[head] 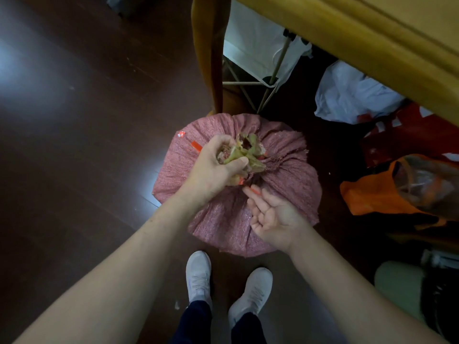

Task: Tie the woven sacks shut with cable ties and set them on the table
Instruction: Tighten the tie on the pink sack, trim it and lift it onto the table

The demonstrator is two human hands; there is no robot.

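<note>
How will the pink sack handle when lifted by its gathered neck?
Probably heavy: the sack bulges full and sits squat on the floor. Likely floppy, since its cloth pleats under the left hand. The neck may slip; the right hand is open.

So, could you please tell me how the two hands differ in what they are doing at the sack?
The left hand is closed, gripping the gathered neck of the pink woven sack; the right hand is open, palm up, with an orange strip at its fingertips. Left sits higher on the bunch, right lower. Both are bare.
</note>
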